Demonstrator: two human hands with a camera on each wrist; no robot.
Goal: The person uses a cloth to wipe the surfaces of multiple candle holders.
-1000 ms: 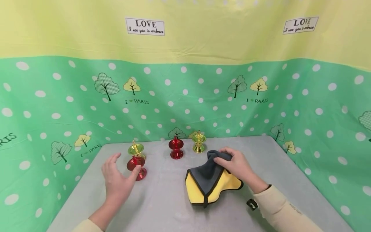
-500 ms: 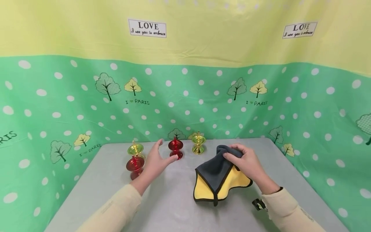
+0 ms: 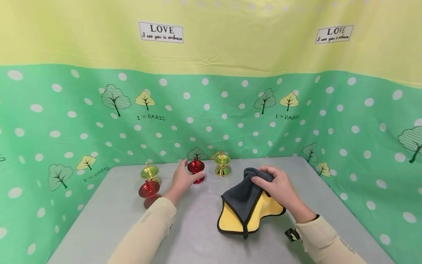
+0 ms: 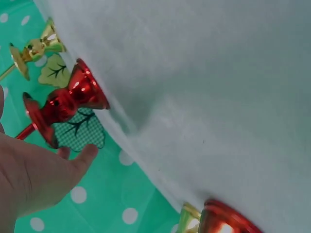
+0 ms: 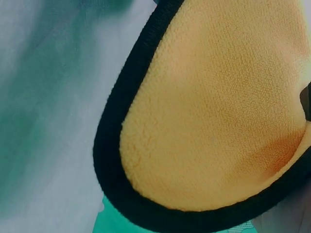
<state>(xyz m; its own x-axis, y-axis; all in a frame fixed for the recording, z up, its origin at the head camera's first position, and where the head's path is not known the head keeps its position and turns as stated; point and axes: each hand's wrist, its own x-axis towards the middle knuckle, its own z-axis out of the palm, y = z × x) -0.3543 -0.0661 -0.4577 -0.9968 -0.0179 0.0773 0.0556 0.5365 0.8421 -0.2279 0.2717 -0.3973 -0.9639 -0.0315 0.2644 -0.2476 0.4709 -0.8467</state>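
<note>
My left hand (image 3: 184, 180) reaches around a shiny red candle holder (image 3: 196, 168) at the back middle, thumb in front and a finger beside its bowl. The holder is goblet-shaped, with an upright pin in the bowl. Seen from the left wrist, the thumb stands apart from the red holder (image 4: 63, 102), near its bowl; the other fingers are mostly out of frame. My right hand (image 3: 278, 185) pinches the top of a grey and yellow cleaning cloth (image 3: 242, 200) with black edging, which hangs over the table. Its yellow side (image 5: 214, 107) fills most of the right wrist view.
A gold candle holder (image 3: 222, 164) stands right of the red one at the back. Further left are another gold holder (image 3: 149, 172) and a red holder (image 3: 149, 190) in front of it. A green and yellow printed curtain (image 3: 211, 117) encloses the grey table (image 3: 194, 234).
My left hand has moved right and away from the front-left red holder to the back-middle red one. My right hand has shifted slightly right with the cloth.
</note>
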